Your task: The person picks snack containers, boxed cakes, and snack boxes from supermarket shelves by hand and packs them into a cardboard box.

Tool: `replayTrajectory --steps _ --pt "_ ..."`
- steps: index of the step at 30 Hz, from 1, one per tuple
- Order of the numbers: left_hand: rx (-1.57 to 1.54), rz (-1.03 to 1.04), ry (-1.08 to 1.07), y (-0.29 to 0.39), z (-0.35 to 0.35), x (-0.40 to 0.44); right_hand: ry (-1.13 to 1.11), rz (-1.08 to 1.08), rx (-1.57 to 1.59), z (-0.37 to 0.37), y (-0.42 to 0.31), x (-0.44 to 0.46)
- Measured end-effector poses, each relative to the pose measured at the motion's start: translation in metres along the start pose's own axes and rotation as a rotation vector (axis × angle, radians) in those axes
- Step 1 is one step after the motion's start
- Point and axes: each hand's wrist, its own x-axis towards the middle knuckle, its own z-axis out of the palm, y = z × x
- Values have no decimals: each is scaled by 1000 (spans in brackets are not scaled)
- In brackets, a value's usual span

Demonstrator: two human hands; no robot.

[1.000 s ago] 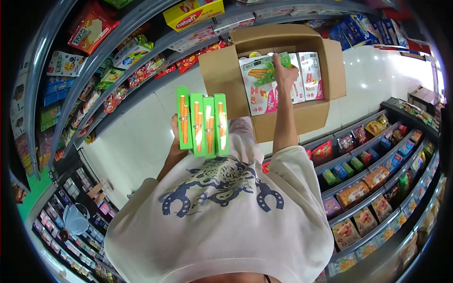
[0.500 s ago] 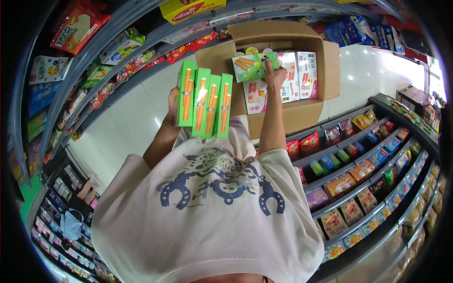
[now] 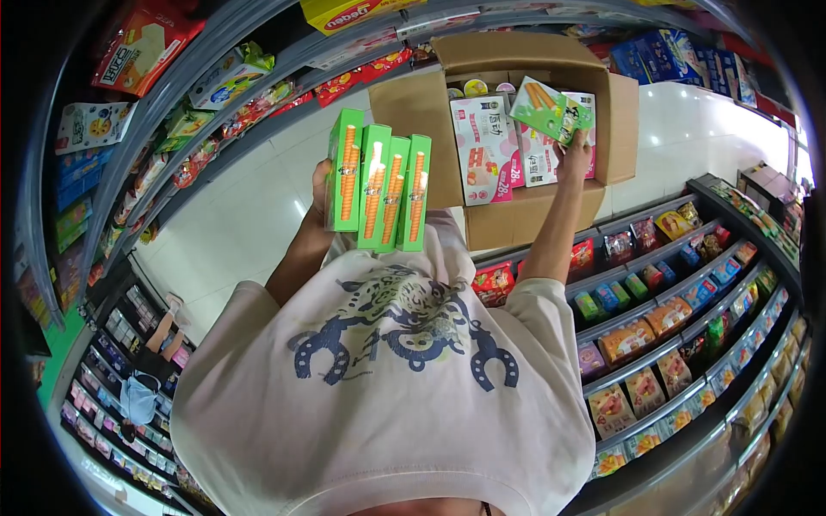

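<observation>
Several narrow green boxes with pictures of orange wafer rolls stand side by side in my left hand, whose fingers are mostly hidden behind them. My right hand grips one green snack box by its lower right corner. That box is tilted, above the open cardboard carton. Inside the carton lie white and pink packages, with a few round lids along the back edge.
Shelves of bagged snacks curve along the left. More shelves with small boxes and packets fill the right. Blue packages lie behind the carton. Another person is at the far lower left, by other shelves.
My right hand has moved right across the carton with the green box, which now tilts the other way. More of the left white package shows. My left hand still holds its boxes, now higher than at first.
</observation>
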Motion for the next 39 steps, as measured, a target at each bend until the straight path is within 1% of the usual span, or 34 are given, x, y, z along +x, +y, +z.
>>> replayTrajectory --steps 2,5,8,9,12,15,22,24,29,32,35,38,39 --pt "-7 -1 -5 -2 0 1 -38 -16 -70 -13 0 11" --pt "1 7 -19 -5 3 2 35 -14 -116 -8 11 19" --pt "10 27 -11 -8 6 4 -97 -2 -155 2 10 20" --pt "12 43 11 -10 7 3 -96 -1 -189 7 8 21" --pt "50 100 185 -18 12 6 -155 -48 -161 8 23 49" --pt "-12 18 81 -14 8 4 -226 -26 -174 15 15 57" --pt "5 -29 68 -21 -3 3 -248 17 -106 40 19 76" --pt "19 -21 99 -23 -5 0 -250 -35 -125 45 27 92" --pt "38 -17 155 -28 -13 -1 -283 -174 -161 58 19 92" --pt "52 -25 183 -31 -17 -2 -189 -251 -258 60 34 104" --pt "68 -33 206 -31 -19 -3 -100 -185 -236 60 42 103" --pt "84 -41 236 -33 -20 -5 75 -176 -337 68 39 95" --pt "91 -44 247 -33 -20 -6 97 -244 -384 66 45 101"
